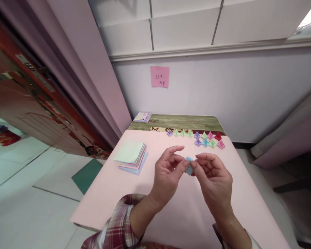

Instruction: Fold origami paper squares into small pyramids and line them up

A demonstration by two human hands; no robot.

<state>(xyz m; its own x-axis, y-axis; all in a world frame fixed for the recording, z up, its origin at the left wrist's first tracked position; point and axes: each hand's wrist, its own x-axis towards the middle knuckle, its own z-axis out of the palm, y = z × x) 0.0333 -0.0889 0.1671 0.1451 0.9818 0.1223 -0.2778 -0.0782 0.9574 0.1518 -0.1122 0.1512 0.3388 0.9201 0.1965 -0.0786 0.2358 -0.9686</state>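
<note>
A small light-blue folded paper piece (189, 169) is held up over the pink table covering, between both hands. My left hand (168, 171) pinches its left side with thumb and finger. On its right side, the thumb and fingers of my right hand (214, 176) are closed the same way. The fingers cover part of the paper, so its full shape is hidden. Beyond the hands, several small folded paper pieces (205, 142) in purple, green, blue, pink and red stand in rows near the far edge of the pink covering.
A stack of coloured paper squares (131, 152) lies on the pink-covered table (109, 200) at left. A small printed packet (142, 117) sits at the far left corner. On the wall hangs a pink note (160, 76). A green sheet (87, 175) is on the floor.
</note>
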